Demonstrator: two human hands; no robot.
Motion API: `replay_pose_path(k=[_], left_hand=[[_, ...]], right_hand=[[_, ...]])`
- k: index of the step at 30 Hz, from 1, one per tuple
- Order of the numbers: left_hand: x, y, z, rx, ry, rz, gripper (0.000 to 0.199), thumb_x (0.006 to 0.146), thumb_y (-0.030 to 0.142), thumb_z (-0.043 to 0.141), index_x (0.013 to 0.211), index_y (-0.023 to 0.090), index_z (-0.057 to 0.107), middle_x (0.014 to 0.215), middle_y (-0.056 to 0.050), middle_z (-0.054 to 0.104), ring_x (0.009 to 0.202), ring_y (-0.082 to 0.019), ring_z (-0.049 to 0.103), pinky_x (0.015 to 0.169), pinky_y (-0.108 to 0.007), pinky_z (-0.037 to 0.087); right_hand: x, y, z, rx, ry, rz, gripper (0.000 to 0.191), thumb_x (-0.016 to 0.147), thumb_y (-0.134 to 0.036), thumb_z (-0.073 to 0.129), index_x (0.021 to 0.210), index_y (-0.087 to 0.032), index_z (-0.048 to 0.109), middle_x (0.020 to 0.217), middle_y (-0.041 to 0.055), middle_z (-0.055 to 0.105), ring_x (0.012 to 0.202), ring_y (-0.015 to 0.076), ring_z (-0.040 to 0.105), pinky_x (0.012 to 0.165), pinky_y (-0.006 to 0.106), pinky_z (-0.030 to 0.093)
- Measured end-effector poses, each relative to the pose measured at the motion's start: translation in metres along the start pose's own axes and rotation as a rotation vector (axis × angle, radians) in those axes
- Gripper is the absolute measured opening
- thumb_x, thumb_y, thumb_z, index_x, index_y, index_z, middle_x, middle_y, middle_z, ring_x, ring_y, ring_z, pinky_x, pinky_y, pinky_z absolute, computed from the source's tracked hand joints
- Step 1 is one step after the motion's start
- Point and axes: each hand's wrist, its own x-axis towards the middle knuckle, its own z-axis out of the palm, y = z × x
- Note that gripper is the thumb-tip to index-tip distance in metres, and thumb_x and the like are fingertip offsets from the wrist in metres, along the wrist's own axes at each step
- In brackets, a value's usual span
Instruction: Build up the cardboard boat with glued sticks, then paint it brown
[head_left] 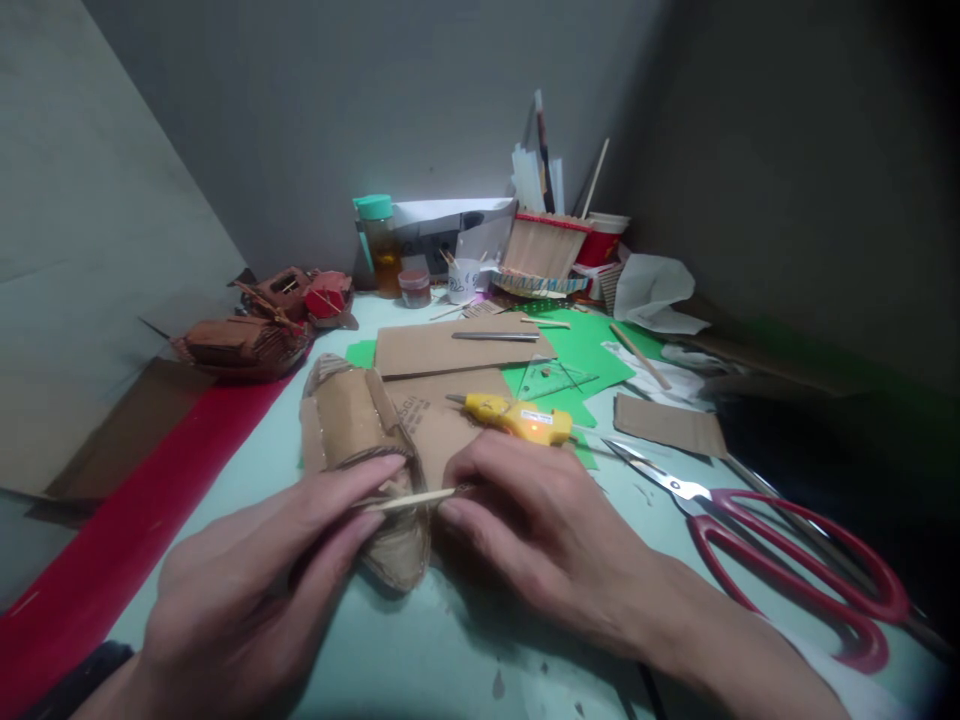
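A thin pale wooden stick (414, 499) runs between my two hands in the head view. The fingers of my left hand (277, 560) are closed round its left end, over a cardboard boat-like shape (349, 415). My right hand (544, 525) pinches the right end between thumb and fingers. The cardboard shape lies on the pale green table, its rounded tip towards me, partly covered by my left fingers. Just beyond my right hand lies a yellow glue gun (525, 418) with an orange light showing.
Large red-handled scissors (697, 495) lie at the right, near a cardboard piece (667, 425). Cardboard sheets (450, 343) and green paper (600, 350) lie ahead. Brown model boats (240, 345) stand at the left. At the back are a bottle (384, 250) and a stick holder (544, 245).
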Motion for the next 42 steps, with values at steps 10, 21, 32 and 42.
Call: replay_pose_path(k=[10,21,32,42], left_hand=[[0.0008,0.0012,-0.0001,0.002,0.008,-0.002,0.034,0.098,0.031,0.063,0.132,0.038,0.064,0.122,0.011,0.079,0.104,-0.012,0.078,0.1,-0.017,0.057],[0.0004,0.0017,0.0009,0.015,0.005,-0.018,0.033,0.099,0.033,0.062,0.13,0.038,0.065,0.122,0.009,0.08,0.103,-0.015,0.078,0.097,-0.021,0.059],[0.0014,0.0026,-0.0004,0.012,0.014,0.02,0.034,0.099,0.029,0.061,0.132,0.037,0.063,0.121,0.01,0.08,0.104,-0.011,0.077,0.099,-0.014,0.055],[-0.0006,-0.0011,0.0002,0.013,0.012,0.007,0.037,0.098,0.031,0.063,0.133,0.04,0.062,0.122,0.01,0.079,0.102,-0.015,0.079,0.096,-0.021,0.06]], right_hand=[[0.0,0.0006,0.0001,0.0,0.001,0.001,0.009,0.1,-0.016,0.058,0.092,-0.016,0.063,0.087,0.0002,0.064,0.077,0.0126,0.054,0.07,0.025,0.042],[0.0005,0.0005,0.0,0.008,-0.001,0.01,0.009,0.099,-0.016,0.059,0.092,-0.017,0.062,0.087,0.0001,0.064,0.077,0.0128,0.054,0.07,0.025,0.043],[-0.0002,-0.0002,0.0003,0.008,0.005,-0.007,0.009,0.099,-0.017,0.058,0.091,-0.017,0.062,0.086,-0.0001,0.063,0.077,0.0129,0.054,0.069,0.025,0.043],[-0.0003,0.0018,0.0015,-0.002,0.022,-0.023,0.009,0.098,-0.015,0.059,0.09,-0.018,0.061,0.083,-0.0006,0.062,0.075,0.0132,0.053,0.068,0.025,0.042]])
